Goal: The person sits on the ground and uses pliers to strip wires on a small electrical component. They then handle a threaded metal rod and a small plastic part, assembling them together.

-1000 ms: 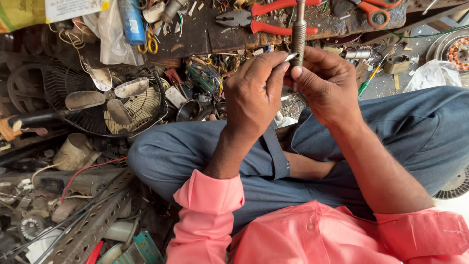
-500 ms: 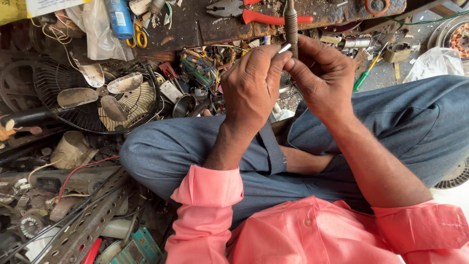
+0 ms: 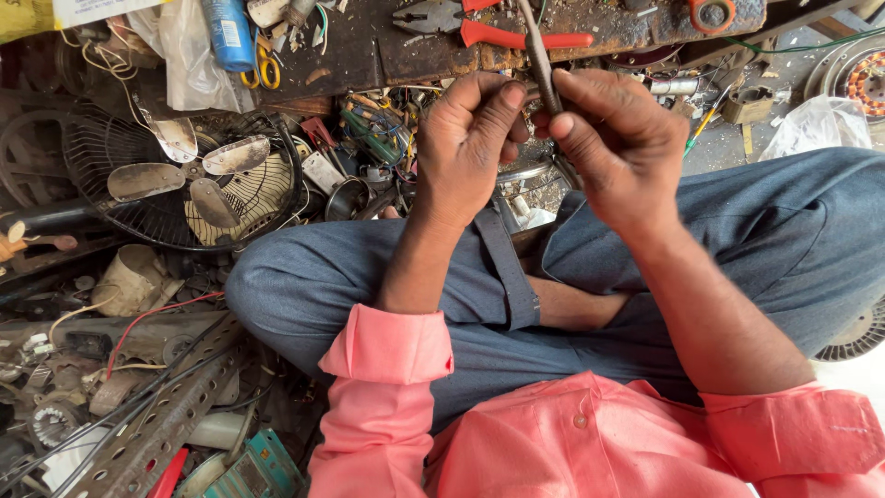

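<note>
Over our crossed legs: both hands are raised above the lap, with the workbench edge (image 3: 369, 55) just beyond them.

Change since half a second ago: the slim metal rod (image 3: 542, 65) now leans from the fingers up and to the left, where it stood nearly upright before; the hands have drawn closer together and sit lower in view.

Meaning for the work: we judge that the rod is being turned or re-seated between the fingertips, not set down.

Left hand (image 3: 466, 148): curled, thumb raised, fingertips pressing toward the rod's lower end (the exact contact is hidden behind the knuckles).

Right hand (image 3: 618, 143): pinching the rod's lower part between thumb and forefinger.

Rod, appearance: thin, dull grey-brown, straight; its top runs out of view past the upper edge, and its lower end is covered by the hands.

Rod, position: held in the air between both hands, crossing in front of the red-handled pliers (image 3: 498, 32) that lie on the bench.

Surroundings: a small fan with metal blades (image 3: 198, 184) rests on the cluttered floor to our left, and a perforated metal strip (image 3: 157, 424) lies nearer the knee.
</note>
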